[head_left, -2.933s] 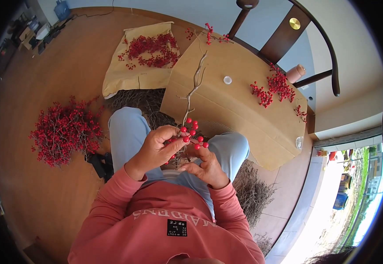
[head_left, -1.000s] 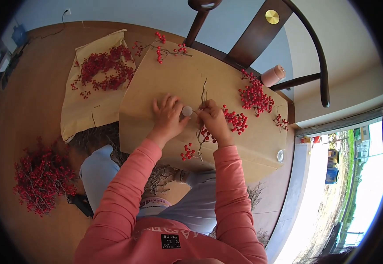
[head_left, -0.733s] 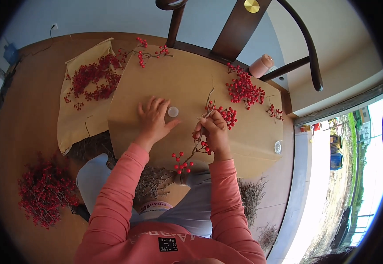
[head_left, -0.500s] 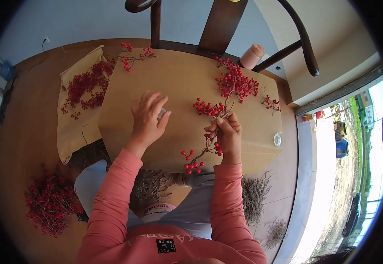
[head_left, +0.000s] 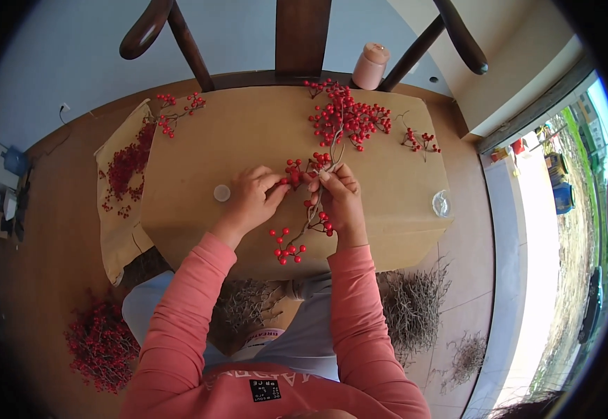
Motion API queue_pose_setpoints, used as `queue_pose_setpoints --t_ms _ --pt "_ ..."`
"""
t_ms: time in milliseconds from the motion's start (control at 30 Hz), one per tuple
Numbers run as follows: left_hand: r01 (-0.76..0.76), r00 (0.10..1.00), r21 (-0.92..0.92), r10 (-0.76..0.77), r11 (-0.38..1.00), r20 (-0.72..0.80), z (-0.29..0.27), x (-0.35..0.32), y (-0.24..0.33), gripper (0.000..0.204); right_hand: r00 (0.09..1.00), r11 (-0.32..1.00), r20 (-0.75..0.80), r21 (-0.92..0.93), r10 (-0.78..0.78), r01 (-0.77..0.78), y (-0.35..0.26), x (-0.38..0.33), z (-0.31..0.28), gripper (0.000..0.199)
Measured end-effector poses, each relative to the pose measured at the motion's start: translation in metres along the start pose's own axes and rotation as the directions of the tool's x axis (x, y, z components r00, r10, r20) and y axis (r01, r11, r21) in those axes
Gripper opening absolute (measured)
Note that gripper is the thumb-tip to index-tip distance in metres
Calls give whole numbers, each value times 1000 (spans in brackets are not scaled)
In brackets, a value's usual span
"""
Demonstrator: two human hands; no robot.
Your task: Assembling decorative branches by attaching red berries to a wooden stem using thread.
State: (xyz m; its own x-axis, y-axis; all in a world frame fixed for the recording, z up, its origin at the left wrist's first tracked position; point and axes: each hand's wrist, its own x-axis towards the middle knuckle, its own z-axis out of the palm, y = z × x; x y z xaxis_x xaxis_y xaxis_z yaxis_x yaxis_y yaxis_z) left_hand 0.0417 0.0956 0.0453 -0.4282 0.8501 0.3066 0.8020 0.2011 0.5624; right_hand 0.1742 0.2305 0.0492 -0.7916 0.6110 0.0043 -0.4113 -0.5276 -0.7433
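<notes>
My right hand (head_left: 343, 202) is closed around a brown twig branch (head_left: 350, 120) with red berries, above the cardboard-coloured tabletop (head_left: 220, 140). The branch's full far end reaches toward the back of the table; a thinner berry tip hangs toward me. My left hand (head_left: 249, 200) pinches at a red berry sprig (head_left: 294, 172) beside the right fingers. Where the sprig meets the branch, fingers partly cover the join. Near the left hand a small whitish round dish (head_left: 221, 193) lies on the table.
Loose berry sprigs (head_left: 178, 110) lie at the table's back left, another (head_left: 421, 142) at right. A clear dish (head_left: 441, 203) sits by the right edge. A pink jar (head_left: 371, 66) stands on the dark wooden chair (head_left: 304, 42). Berry bunches (head_left: 101, 342) and bare twigs (head_left: 415, 307) are on the floor.
My left hand has moved right from over the small round dish and closed on the berries by my right hand. The dish is now uncovered. The view has shifted slightly.
</notes>
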Motion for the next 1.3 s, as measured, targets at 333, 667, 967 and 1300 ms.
queue_pose_setpoints --t_ms 333,667,967,1300 --pt "-102 981 -155 73 983 -181 13 1 8 25 1000 1000 23 -4 2 -2 -9 -7 -8 6" --pt "140 975 -574 -215 807 -65 8 -17 39 17 993 985 114 -173 -8 27 -7 -17 -11 6" --pt "210 960 -649 -278 731 -2 11 -27 39 13 997 990 73 -144 8 2 -7 -18 0 4" --pt "100 976 -461 -177 882 -126 -3 -25 45 10 998 789 63 -613 2 37 -15 -32 5 3"
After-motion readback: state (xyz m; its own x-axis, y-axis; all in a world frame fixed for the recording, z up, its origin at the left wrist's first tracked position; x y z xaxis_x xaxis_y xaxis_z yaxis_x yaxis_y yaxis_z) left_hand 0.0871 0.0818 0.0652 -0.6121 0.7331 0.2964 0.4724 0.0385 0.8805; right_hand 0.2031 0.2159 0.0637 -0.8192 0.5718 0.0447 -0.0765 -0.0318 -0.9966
